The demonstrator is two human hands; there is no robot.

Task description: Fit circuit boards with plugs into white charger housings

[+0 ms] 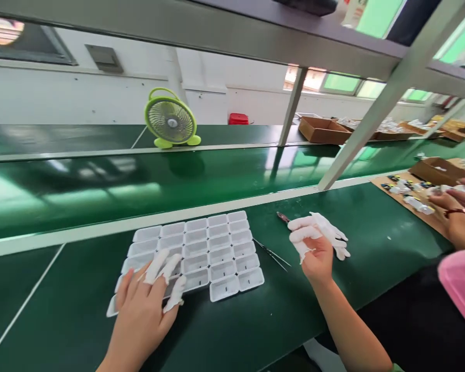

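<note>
My left hand [145, 302], with white cots on three fingertips, lies flat and spread on the near left corner of a white plastic tray [213, 248] of several small empty compartments. My right hand [313, 248], fingertips also in white cots, is curled around a crumpled white glove [335, 237] just right of the tray. Thin metal tweezers [272, 254] lie on the green bench between the tray and my right hand. A small dark-handled tool [282, 217] lies behind the glove.
A green conveyor belt [139, 181] runs behind the bench, with a lime desk fan [171, 121] beyond it. A slanted metal frame post [356, 139] rises at right. Another person's hands [457, 206] work over small parts on brown cardboard [414, 199] at far right; cardboard boxes [323, 130] stand behind.
</note>
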